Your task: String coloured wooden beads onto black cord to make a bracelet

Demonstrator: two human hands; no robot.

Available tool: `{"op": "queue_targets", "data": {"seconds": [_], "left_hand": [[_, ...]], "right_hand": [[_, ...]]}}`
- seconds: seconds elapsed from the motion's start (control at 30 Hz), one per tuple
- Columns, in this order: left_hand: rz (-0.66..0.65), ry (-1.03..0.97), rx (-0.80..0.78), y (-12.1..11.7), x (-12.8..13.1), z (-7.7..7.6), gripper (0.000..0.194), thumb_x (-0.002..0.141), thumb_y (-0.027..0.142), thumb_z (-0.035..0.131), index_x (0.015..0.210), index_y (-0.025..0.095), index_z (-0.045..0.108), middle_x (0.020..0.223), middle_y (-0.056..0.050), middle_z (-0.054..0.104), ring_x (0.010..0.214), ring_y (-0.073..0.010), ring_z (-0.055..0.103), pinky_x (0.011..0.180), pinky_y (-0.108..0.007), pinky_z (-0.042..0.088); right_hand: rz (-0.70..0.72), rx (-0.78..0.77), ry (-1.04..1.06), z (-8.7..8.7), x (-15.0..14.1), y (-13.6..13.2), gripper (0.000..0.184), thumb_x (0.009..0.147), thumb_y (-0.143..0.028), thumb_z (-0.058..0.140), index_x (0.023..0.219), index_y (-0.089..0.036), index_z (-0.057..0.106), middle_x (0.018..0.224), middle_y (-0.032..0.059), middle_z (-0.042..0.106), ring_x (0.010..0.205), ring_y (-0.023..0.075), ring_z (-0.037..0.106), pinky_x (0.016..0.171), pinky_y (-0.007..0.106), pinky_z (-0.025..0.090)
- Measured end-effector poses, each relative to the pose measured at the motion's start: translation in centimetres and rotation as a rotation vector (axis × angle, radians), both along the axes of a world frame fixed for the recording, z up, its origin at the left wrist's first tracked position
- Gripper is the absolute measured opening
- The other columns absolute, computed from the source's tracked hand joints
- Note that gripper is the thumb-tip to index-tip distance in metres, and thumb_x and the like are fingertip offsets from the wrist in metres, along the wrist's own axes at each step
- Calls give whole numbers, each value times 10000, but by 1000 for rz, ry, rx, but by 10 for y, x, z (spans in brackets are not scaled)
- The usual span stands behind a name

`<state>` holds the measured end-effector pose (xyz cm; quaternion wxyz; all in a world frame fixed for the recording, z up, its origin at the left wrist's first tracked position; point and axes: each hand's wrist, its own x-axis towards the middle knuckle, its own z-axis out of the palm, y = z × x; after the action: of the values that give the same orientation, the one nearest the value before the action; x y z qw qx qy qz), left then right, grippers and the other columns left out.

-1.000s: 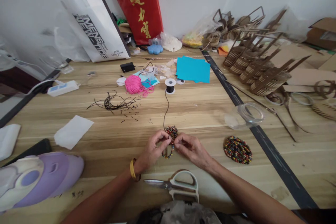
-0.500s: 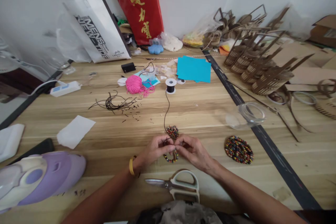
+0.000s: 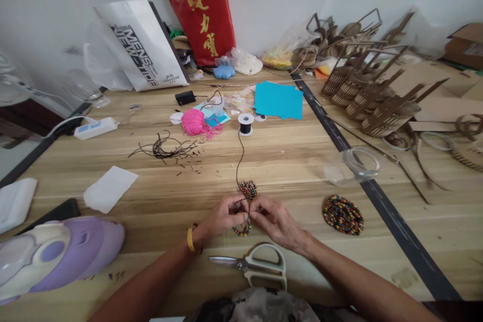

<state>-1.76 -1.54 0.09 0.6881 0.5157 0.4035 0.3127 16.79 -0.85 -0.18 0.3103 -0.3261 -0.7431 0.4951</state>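
Observation:
My left hand (image 3: 229,213) pinches a black cord, from which a small bracelet of coloured beads (image 3: 242,230) hangs below the fingers. Close beside it, my right hand (image 3: 274,217) is closed in a pinch at the cord by the bracelet's top; the exact grip is hidden by the fingers. The black cord (image 3: 242,153) runs from the hands up to a white spool (image 3: 246,125). Just beyond my fingertips lies a small heap of coloured beads (image 3: 248,189). Scissors with pale handles (image 3: 264,263) rest on the table between my forearms.
A coil of beaded strands (image 3: 343,215) lies to the right, near a clear tape-like ring (image 3: 362,163). Left are black cord scraps (image 3: 166,147), a white paper (image 3: 110,189) and a purple-and-white appliance (image 3: 75,256). Pink yarn (image 3: 193,122), blue sheets (image 3: 278,100) and woven baskets (image 3: 388,110) stand farther back.
The bracelet has shifted slightly left beneath my left hand. My right fingers have moved a little left, and a small gap now shows between the hands.

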Motion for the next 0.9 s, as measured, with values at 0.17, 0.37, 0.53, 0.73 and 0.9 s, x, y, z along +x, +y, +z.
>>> {"op": "queue_targets", "data": {"seconds": [0.17, 0.37, 0.53, 0.73, 0.9], "left_hand": [[-5, -58, -22, 1, -2, -7, 248, 718, 337, 681, 723, 125, 553, 604, 3, 552, 539, -93, 519, 544, -203, 435], [-19, -171, -137, 3, -3, -15, 231, 736, 325, 664, 751, 120, 558, 593, 2, 573, 490, -84, 518, 518, -206, 449], [10, -267, -209, 3, -1, -13, 234, 753, 329, 657, 787, 118, 560, 579, 5, 567, 492, -85, 512, 539, -218, 440], [-43, -193, -141, 5, -3, -5, 296, 723, 330, 719, 847, 114, 558, 696, -27, 617, 588, -98, 546, 580, -225, 443], [-20, -111, -88, 5, -4, -5, 294, 766, 377, 678, 804, 118, 543, 645, -9, 595, 558, -91, 539, 579, -231, 449]], "right_hand": [[4, -253, 95, 0, -3, 0, 326, 898, -465, 506, 764, -168, 514, 646, -23, 467, 602, 108, 418, 561, 220, 340], [70, -499, 256, -4, -5, 6, 382, 828, -533, 584, 766, -165, 505, 643, -8, 512, 609, 120, 491, 590, 243, 405], [14, -496, 261, -6, -2, 8, 382, 818, -528, 604, 771, -161, 511, 639, -18, 500, 591, 103, 483, 572, 227, 413], [14, -527, 262, -7, -1, 10, 391, 818, -538, 595, 767, -165, 493, 648, -26, 490, 582, 97, 496, 555, 221, 432], [51, -558, 273, -9, -1, 10, 385, 816, -534, 599, 780, -165, 492, 656, -23, 514, 579, 98, 517, 547, 220, 444]]}}
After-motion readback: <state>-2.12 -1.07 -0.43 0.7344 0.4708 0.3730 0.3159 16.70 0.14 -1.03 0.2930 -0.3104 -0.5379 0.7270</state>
